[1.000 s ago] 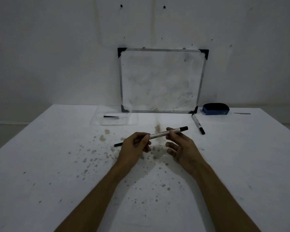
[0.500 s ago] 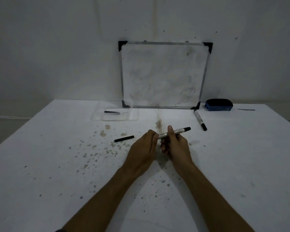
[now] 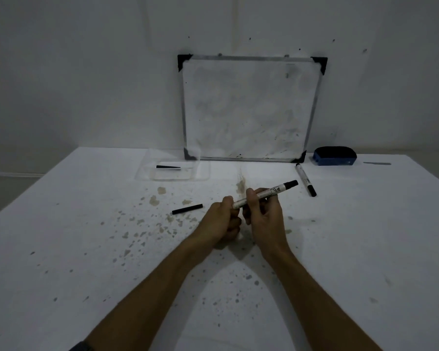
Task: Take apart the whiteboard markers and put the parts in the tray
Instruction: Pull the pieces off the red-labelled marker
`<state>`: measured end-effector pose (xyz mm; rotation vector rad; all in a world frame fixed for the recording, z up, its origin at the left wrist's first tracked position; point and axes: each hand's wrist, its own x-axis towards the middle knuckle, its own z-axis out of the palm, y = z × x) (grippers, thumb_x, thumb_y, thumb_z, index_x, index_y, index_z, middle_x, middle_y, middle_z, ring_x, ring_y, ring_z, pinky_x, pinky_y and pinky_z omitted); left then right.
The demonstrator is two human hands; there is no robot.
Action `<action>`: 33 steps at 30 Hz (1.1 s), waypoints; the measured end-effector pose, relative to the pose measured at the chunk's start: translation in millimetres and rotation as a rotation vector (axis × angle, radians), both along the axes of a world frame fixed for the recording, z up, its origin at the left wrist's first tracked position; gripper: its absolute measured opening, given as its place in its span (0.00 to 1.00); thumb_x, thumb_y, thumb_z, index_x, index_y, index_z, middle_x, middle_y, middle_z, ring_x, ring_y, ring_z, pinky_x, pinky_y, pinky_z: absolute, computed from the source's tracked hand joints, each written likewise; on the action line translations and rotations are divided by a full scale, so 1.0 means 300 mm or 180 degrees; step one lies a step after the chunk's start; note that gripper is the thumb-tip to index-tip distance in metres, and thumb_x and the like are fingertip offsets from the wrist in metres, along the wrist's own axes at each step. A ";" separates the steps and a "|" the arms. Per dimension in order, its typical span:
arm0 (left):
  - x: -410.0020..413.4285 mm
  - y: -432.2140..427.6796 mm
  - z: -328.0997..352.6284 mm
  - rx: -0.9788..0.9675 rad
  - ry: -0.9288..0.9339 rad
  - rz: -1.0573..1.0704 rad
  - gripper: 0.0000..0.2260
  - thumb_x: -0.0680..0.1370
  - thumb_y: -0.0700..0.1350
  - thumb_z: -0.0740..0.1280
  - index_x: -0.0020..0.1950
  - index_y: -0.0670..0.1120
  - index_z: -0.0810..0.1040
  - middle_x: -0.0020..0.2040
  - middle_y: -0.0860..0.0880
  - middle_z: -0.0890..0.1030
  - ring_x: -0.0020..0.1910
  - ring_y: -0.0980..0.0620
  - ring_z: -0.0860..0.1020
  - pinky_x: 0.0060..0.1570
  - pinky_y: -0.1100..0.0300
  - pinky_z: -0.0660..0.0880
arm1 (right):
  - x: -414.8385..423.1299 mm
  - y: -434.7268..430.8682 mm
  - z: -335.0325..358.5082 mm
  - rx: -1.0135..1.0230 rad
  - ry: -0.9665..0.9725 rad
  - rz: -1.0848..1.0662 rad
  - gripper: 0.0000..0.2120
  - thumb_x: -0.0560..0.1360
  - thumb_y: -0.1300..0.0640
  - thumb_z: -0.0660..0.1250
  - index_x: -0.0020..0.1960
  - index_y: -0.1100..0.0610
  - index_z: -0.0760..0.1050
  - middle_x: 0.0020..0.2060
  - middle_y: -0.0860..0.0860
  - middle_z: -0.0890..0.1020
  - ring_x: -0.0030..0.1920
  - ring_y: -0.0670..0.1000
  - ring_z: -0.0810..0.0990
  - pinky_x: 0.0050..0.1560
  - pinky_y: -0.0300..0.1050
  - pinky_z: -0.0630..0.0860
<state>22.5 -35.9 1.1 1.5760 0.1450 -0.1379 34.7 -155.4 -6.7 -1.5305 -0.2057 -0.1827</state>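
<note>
A whiteboard marker (image 3: 266,194), its black end tilted up to the right, is held above a stained white table (image 3: 86,249). The right hand (image 3: 262,216) wraps its barrel, and the left hand (image 3: 221,221) pinches the lower end. A black cap (image 3: 187,209) lies just left. Farther back, a clear tray (image 3: 203,173) holds one black part (image 3: 168,167); a second marker (image 3: 306,180) lies near a whiteboard (image 3: 249,110).

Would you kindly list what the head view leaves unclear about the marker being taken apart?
- Near end of the held marker: covered by the left hand, so whether a tip or plug remains is hidden.
- Grip of the right hand: its fingers wrap the barrel, hiding the underside.
- Barrel print: too small to read.
- Black part in the tray: too small to identify.
</note>
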 end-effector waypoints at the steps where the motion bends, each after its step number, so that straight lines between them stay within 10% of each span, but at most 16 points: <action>1: 0.003 0.013 0.000 -0.0081 0.0040 -0.0047 0.21 0.85 0.51 0.51 0.32 0.51 0.62 0.25 0.52 0.60 0.23 0.53 0.56 0.28 0.58 0.54 | -0.001 0.003 -0.004 -0.0007 -0.0014 0.0022 0.15 0.82 0.50 0.63 0.52 0.64 0.72 0.32 0.50 0.76 0.30 0.44 0.74 0.33 0.39 0.74; 10: -0.032 0.005 -0.094 0.2391 -0.1626 0.0170 0.12 0.87 0.54 0.50 0.52 0.49 0.67 0.29 0.53 0.71 0.25 0.55 0.70 0.26 0.59 0.70 | 0.012 -0.016 -0.031 0.0067 0.0818 -0.0158 0.19 0.79 0.43 0.66 0.50 0.60 0.79 0.28 0.47 0.78 0.26 0.45 0.73 0.27 0.38 0.72; 13: -0.027 0.002 -0.093 0.2541 -0.1545 0.0293 0.18 0.87 0.54 0.48 0.42 0.51 0.69 0.28 0.55 0.70 0.25 0.55 0.70 0.30 0.58 0.72 | 0.010 -0.015 -0.020 0.0048 0.0826 -0.0041 0.18 0.81 0.45 0.64 0.49 0.61 0.77 0.28 0.49 0.78 0.28 0.48 0.74 0.29 0.39 0.73; 19: -0.022 0.010 -0.045 0.0618 -0.0651 0.0186 0.26 0.86 0.59 0.49 0.31 0.51 0.65 0.22 0.55 0.64 0.20 0.57 0.60 0.24 0.61 0.59 | -0.002 0.011 -0.013 0.0159 0.0432 0.0112 0.18 0.81 0.46 0.65 0.52 0.62 0.75 0.32 0.51 0.78 0.33 0.49 0.74 0.32 0.42 0.73; 26: -0.041 -0.019 -0.082 0.2709 -0.1841 0.0591 0.16 0.86 0.57 0.48 0.56 0.49 0.70 0.27 0.55 0.71 0.22 0.56 0.70 0.22 0.62 0.67 | 0.006 -0.007 -0.013 0.0352 0.0817 0.0049 0.16 0.81 0.44 0.65 0.47 0.58 0.77 0.28 0.48 0.75 0.27 0.46 0.70 0.28 0.41 0.69; 33: 0.000 0.027 -0.106 0.3495 -0.2681 0.0906 0.24 0.87 0.52 0.47 0.39 0.47 0.73 0.24 0.54 0.67 0.18 0.52 0.67 0.19 0.57 0.66 | 0.027 -0.010 -0.016 0.0295 0.1171 0.0393 0.18 0.81 0.46 0.65 0.41 0.58 0.76 0.29 0.51 0.77 0.31 0.52 0.75 0.35 0.46 0.75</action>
